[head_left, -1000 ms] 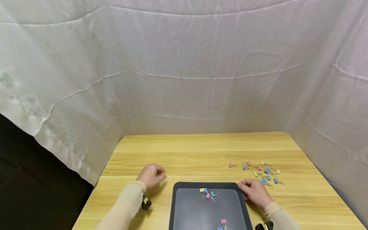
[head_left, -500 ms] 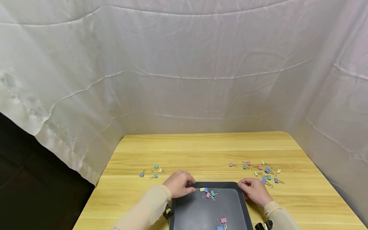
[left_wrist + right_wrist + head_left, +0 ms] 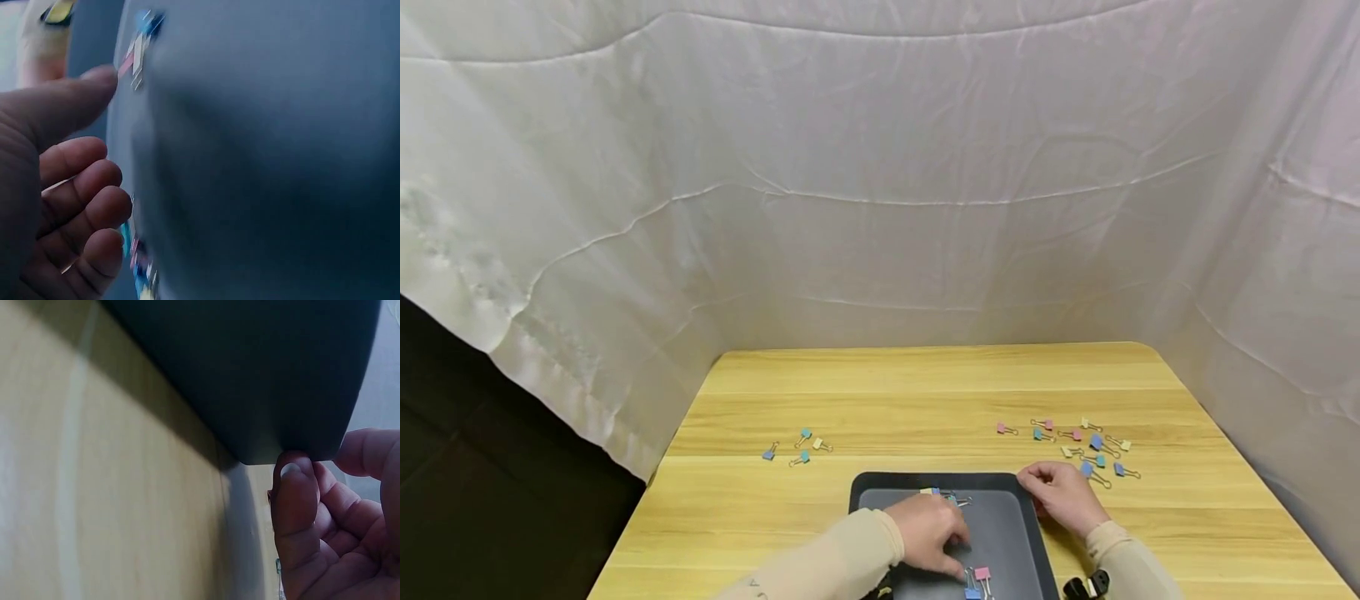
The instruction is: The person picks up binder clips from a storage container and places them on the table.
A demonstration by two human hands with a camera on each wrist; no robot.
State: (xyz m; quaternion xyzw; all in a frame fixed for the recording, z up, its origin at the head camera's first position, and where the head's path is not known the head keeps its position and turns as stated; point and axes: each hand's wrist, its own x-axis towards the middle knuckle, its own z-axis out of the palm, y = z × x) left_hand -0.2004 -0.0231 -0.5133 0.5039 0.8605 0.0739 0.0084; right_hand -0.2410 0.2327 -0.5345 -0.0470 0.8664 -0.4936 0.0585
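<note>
A dark grey tray lies at the table's front. My left hand is over it, thumb and fingers apart and loosely bent, with nothing seen between them in the left wrist view. Near its fingertips lie a pink binder clip and a blue binder clip. Behind the hand, a cluster of binder clips at the tray's far end is partly hidden. With thumb and fingers, my right hand pinches the tray's far right corner, also seen in the right wrist view, where the tray's edge sits between thumb and finger.
Several colored binder clips, among them a blue one, lie spread on the wooden table right of the tray. A smaller group, with a yellow clip, lies at the left. Pale curtains hang behind the table.
My left hand has gone from the small clip group at the left, across the tray's far left corner, to over the tray's middle. The right hand and the tray stay put.
</note>
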